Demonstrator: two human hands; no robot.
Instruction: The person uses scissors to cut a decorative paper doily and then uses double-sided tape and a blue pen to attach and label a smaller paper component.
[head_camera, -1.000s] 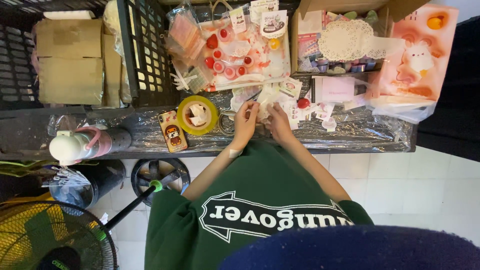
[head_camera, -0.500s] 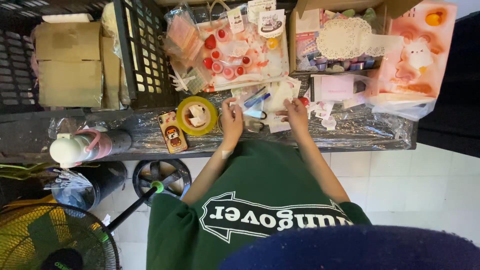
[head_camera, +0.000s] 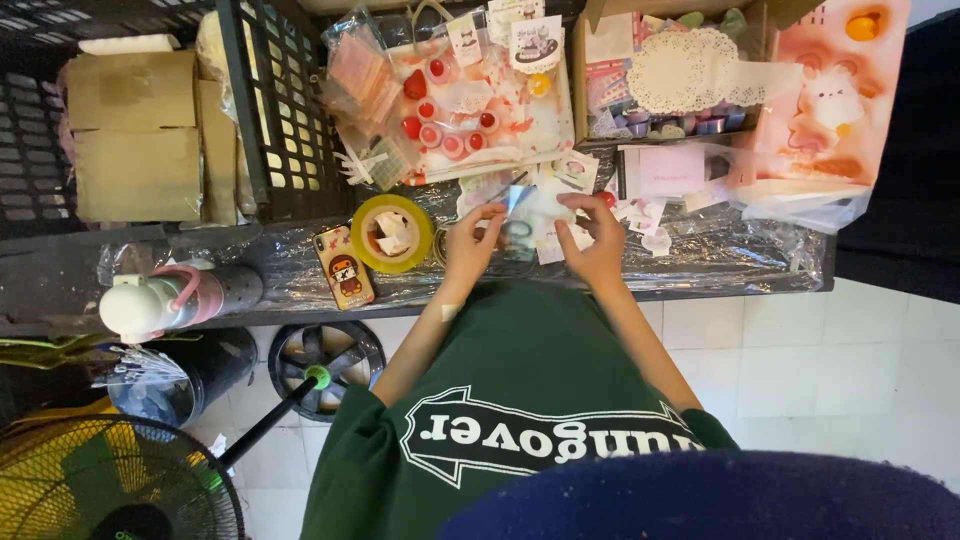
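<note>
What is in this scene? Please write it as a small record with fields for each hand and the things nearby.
left hand: pinches one edge of a small clear packet
right hand: holds the other edge of the same packet
surface: table covered with shiny plastic film
left of the hands: yellow tape roll lying flat, phone beside it
behind the hands: tray of red and pink small items, cardboard box with a white doily
far left: black crate

Both forearms run from the lower centre of the frame up toward the middle. The left hand (head_camera: 470, 243) and right hand (head_camera: 596, 238) sit side by side, slightly apart, fingers curled inward with fingertips pinched together.
</note>
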